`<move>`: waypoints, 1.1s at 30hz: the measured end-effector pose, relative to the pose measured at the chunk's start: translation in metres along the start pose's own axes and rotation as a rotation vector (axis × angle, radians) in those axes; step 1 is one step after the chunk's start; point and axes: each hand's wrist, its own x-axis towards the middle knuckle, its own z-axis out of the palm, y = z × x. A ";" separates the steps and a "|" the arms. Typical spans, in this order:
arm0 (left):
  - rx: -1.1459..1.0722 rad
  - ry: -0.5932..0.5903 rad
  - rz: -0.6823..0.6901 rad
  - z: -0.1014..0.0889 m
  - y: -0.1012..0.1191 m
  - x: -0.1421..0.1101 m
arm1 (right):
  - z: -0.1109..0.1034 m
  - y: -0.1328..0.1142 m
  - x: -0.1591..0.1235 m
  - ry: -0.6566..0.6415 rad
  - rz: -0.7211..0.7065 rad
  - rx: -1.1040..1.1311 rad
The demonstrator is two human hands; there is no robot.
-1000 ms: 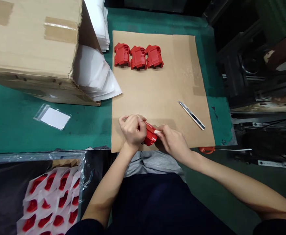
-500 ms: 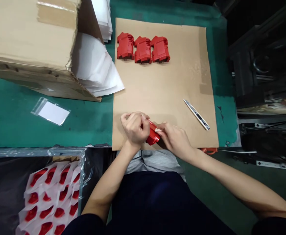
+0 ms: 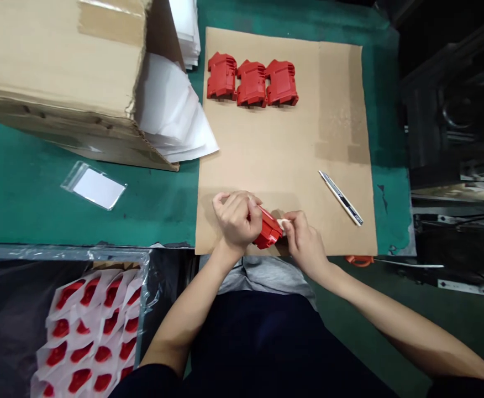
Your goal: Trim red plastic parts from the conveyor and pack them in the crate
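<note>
Your left hand [image 3: 237,220] keeps its fingers clamped around the red plastic housing [image 3: 268,230] at six o'clock on the cardboard sheet [image 3: 329,127], while your right hand [image 3: 304,243] has drawn slightly away, its fingers pinched together on a pale strip [image 3: 283,224] at the housing's edge.

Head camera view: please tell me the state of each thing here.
Left hand: gripping red plastic part
Right hand: pinching white piece on it
Three red parts: lying in a row on cardboard sheet
Utility knife: lying on the sheet
Cardboard box: open, white sheets sticking out
Zip bag: flat on green mat
</note>
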 end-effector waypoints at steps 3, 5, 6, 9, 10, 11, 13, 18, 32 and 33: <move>0.015 -0.006 -0.007 0.000 0.000 0.000 | 0.002 0.000 0.001 -0.037 0.011 -0.041; 0.021 0.001 -0.002 0.000 -0.001 0.000 | 0.002 -0.002 -0.001 -0.051 0.010 -0.009; 0.017 0.005 0.003 0.000 -0.001 0.000 | 0.002 -0.003 -0.003 -0.035 0.017 0.006; 0.006 0.007 0.016 0.001 -0.002 -0.001 | 0.005 -0.003 -0.004 0.030 0.067 -0.021; 0.008 0.005 0.015 0.001 -0.002 -0.001 | 0.006 -0.003 -0.003 0.033 0.079 -0.045; 0.011 0.005 0.013 0.001 -0.002 -0.001 | 0.007 -0.003 -0.002 0.023 0.083 -0.060; 0.013 0.008 0.007 0.001 -0.002 -0.002 | 0.007 -0.004 -0.002 -0.003 0.067 -0.052; -0.007 0.003 0.037 0.001 -0.002 -0.002 | 0.012 -0.005 -0.007 0.103 0.086 -0.039; 0.007 0.011 0.044 -0.001 -0.003 -0.001 | -0.009 -0.010 -0.007 -0.004 -0.121 -0.089; 0.008 0.011 0.039 -0.001 -0.003 -0.002 | -0.006 -0.009 -0.006 0.006 -0.085 -0.098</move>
